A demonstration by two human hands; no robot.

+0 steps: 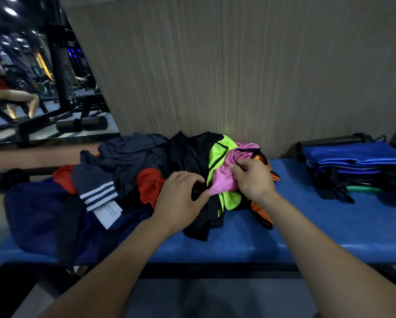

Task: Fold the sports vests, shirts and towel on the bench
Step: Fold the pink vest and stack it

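A heap of unfolded sportswear lies on the blue bench [307, 216]. On top sits a pink vest [224, 173] with black trim, over a neon green vest [217, 154] and an orange vest [262, 214]. My right hand [254, 177] pinches the pink vest's black edge at its upper right. My left hand [181, 196] grips the pink vest's lower left corner along with its black trim. A black garment [188, 152], a grey shirt [128, 154] and a red shirt [148, 187] lie further left in the heap.
A stack of folded blue and black clothes [355, 166] sits at the bench's right end. A dark navy garment [38, 212] and a grey sleeve with white stripes [96, 187] spill over the left end. A wall stands behind; a mirror [31, 76] at left shows gym equipment.
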